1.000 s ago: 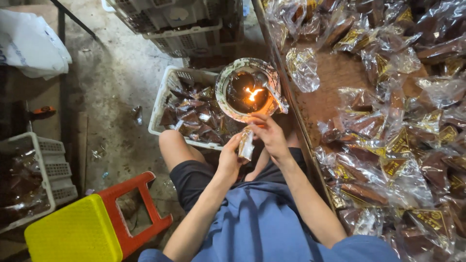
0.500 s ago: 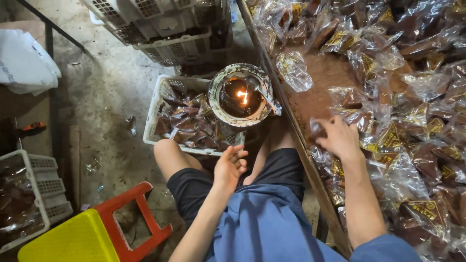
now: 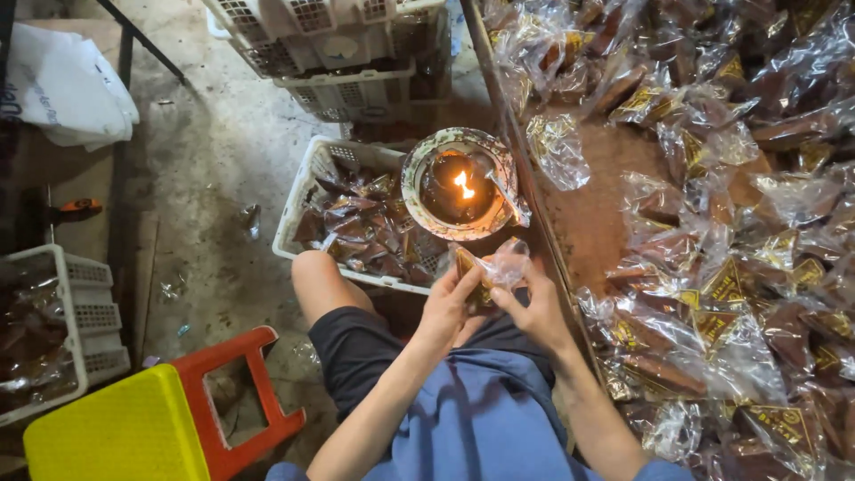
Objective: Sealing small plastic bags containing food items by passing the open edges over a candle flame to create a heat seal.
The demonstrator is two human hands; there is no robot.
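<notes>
My left hand (image 3: 448, 301) and right hand (image 3: 534, 307) pinch the packet (image 3: 485, 272) (flame (image 3: 463, 184) at twelve o'clock); loose plastic might scorch.

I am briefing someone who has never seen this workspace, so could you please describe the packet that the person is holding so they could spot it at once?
Start at the round metal bowl with a small flame beside the wooden table's edge. Just below it, the left hand and right hand together hold a clear crinkled plastic packet with a dark brown sweet. Unlike the packets heaped on the table or in the white basket, it alone is lifted in hands.
</notes>
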